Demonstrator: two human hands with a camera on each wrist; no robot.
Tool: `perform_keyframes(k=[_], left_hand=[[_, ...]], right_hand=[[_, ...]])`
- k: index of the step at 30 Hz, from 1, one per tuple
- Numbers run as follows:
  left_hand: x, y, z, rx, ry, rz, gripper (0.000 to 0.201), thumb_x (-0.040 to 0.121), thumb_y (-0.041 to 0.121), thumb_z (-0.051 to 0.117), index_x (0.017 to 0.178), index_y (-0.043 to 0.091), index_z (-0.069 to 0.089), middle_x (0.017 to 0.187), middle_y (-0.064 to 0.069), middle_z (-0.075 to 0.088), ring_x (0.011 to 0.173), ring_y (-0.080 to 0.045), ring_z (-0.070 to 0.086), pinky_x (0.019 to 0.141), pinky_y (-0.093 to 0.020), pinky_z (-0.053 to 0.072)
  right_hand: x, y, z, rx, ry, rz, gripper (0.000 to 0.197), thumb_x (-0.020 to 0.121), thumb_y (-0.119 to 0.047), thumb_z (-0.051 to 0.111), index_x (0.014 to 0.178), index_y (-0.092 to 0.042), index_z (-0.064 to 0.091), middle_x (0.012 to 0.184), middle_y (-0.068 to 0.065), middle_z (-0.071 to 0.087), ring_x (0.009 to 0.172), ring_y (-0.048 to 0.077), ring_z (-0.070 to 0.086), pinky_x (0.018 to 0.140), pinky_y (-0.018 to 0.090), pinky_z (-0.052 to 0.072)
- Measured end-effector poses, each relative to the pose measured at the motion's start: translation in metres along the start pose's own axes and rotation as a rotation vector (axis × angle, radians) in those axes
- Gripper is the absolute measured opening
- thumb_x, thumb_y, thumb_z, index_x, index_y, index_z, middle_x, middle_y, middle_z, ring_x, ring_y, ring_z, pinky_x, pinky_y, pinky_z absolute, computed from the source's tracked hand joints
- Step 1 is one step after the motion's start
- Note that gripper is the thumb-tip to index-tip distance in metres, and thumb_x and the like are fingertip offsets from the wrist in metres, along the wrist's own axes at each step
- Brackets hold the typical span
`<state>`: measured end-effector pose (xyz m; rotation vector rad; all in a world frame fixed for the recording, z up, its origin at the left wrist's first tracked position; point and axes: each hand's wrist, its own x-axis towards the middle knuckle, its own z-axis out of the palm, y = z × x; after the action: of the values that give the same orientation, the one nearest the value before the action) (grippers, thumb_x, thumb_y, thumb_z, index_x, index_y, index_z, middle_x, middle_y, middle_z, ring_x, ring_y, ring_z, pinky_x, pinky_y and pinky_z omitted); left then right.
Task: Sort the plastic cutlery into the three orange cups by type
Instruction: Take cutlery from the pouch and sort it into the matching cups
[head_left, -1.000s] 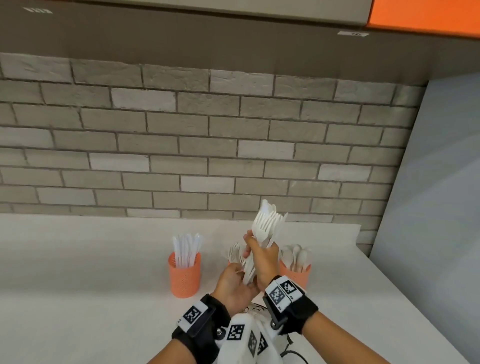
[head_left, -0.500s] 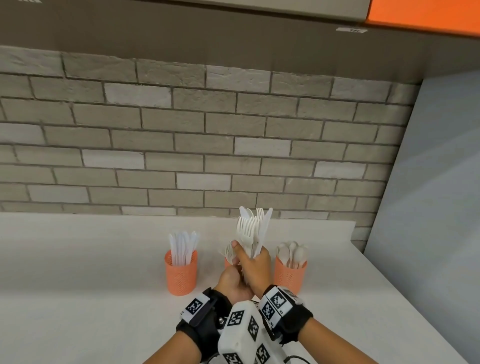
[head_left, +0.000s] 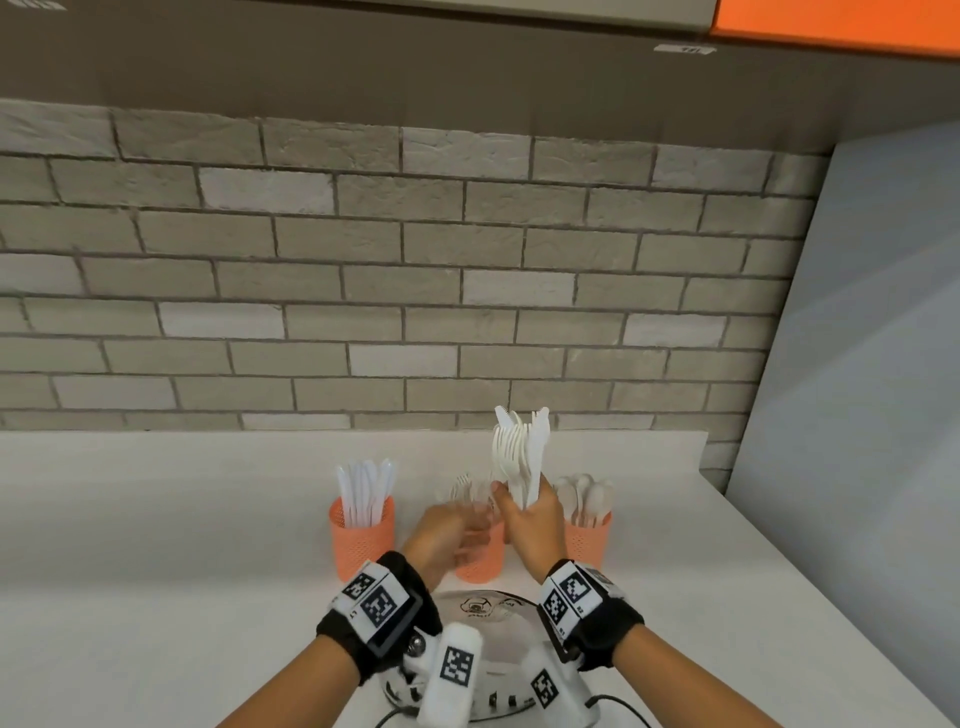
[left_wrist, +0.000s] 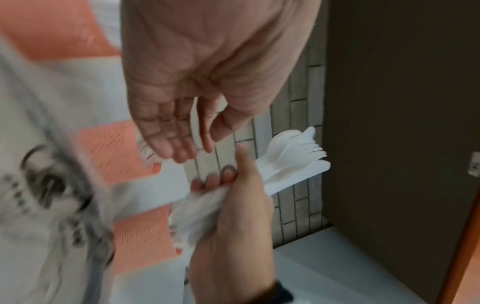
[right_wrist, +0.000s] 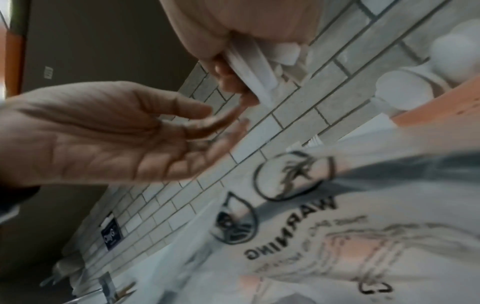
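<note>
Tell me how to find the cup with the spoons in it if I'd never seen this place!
Look at the white counter under the grey brick wall, where three orange cups stand in a row. The spoon cup is at the right end, just past the right hand holding a bunch of cutlery. Rounded bowls stick out of it, while the left cup holds flat, pointed knives.

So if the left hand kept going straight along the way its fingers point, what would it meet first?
Most likely the forks standing in the middle orange cup: the open left hand points at them. Motion blur hides whether it already touches.
</note>
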<state>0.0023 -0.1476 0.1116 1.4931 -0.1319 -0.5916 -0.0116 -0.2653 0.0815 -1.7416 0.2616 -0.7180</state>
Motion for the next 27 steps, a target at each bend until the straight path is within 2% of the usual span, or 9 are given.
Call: perform_keyframes(k=[2,4,8,10,15,17,21,24,27], left_hand=[[0.004,0.011,-0.007,-0.018,0.065,0.144,0.022,0.091,0.011,0.054,0.112,0.007,0.059,0.100,-0.008,0.062,0.086,-0.019,0.059,0.075,-0.028,0.049],[0.004,0.023,-0.008,-0.055,0.116,0.254,0.021,0.091,0.013,0.055,0.111,0.009,0.060,0.095,-0.005,0.062,0.079,-0.015,0.059,0.069,-0.023,0.049],[0.008,0.042,-0.003,-0.031,0.187,0.362,0.010,0.090,0.018,0.059,0.099,0.014,0.062,0.088,-0.001,0.060,0.070,-0.012,0.057,0.061,-0.019,0.046],[0.010,0.047,0.000,0.015,0.199,0.381,0.004,0.089,0.016,0.059,0.090,0.016,0.063,0.086,0.001,0.061,0.066,-0.011,0.056,0.060,-0.020,0.044],[0.017,0.051,0.006,0.130,0.219,0.386,0.012,0.087,0.014,0.063,0.076,0.017,0.060,0.079,0.000,0.060,0.064,-0.011,0.051,0.057,-0.021,0.041],[0.021,0.057,0.005,0.094,0.241,0.383,0.011,0.091,0.013,0.056,0.080,0.014,0.055,0.079,-0.001,0.058,0.063,-0.011,0.051,0.057,-0.021,0.042],[0.025,0.066,0.003,0.072,0.209,0.361,0.010,0.095,0.016,0.050,0.100,0.008,0.052,0.080,0.000,0.058,0.064,-0.011,0.053,0.058,-0.021,0.043],[0.027,0.062,0.006,0.171,0.160,0.379,0.008,0.092,0.011,0.056,0.096,0.005,0.058,0.073,-0.001,0.058,0.062,-0.011,0.052,0.058,-0.019,0.045],[0.030,0.068,0.004,0.100,0.203,0.408,0.007,0.094,0.011,0.052,0.093,0.006,0.056,0.073,-0.004,0.058,0.063,-0.011,0.054,0.057,-0.018,0.049]], right_hand=[[0.001,0.006,-0.006,-0.050,-0.019,0.000,0.023,0.085,-0.021,0.065,0.106,-0.012,0.061,0.075,-0.004,0.063,0.059,0.008,0.056,0.053,0.021,0.046],[0.002,0.009,-0.008,-0.073,-0.035,0.009,0.018,0.085,-0.018,0.065,0.102,-0.013,0.062,0.073,-0.003,0.062,0.054,0.005,0.052,0.048,0.014,0.039],[-0.001,0.011,-0.009,-0.063,-0.070,0.037,0.014,0.084,-0.016,0.065,0.098,-0.016,0.061,0.078,0.000,0.065,0.062,0.013,0.057,0.052,0.020,0.041],[-0.003,0.011,-0.009,-0.079,-0.101,0.037,0.011,0.084,-0.017,0.065,0.094,-0.018,0.060,0.073,-0.004,0.063,0.061,0.012,0.056,0.052,0.021,0.040],[-0.007,0.009,-0.013,-0.095,-0.160,0.034,0.013,0.084,-0.013,0.063,0.082,-0.024,0.056,0.063,-0.005,0.056,0.048,0.009,0.048,0.040,0.015,0.037],[-0.006,0.011,-0.015,-0.119,-0.186,0.049,0.007,0.085,-0.013,0.063,0.089,-0.016,0.059,0.064,-0.003,0.056,0.047,0.009,0.047,0.040,0.014,0.036],[-0.006,0.014,-0.016,-0.162,-0.188,0.042,0.014,0.085,-0.014,0.061,0.098,-0.010,0.061,0.067,-0.004,0.057,0.053,0.007,0.049,0.045,0.015,0.036],[-0.005,0.012,-0.015,-0.175,-0.191,0.056,0.012,0.085,-0.014,0.061,0.097,-0.013,0.060,0.066,-0.007,0.056,0.053,0.006,0.048,0.046,0.016,0.036],[-0.005,0.009,-0.017,-0.231,-0.207,0.059,0.016,0.085,-0.012,0.059,0.101,-0.009,0.060,0.069,-0.004,0.057,0.057,0.010,0.051,0.049,0.018,0.038]])
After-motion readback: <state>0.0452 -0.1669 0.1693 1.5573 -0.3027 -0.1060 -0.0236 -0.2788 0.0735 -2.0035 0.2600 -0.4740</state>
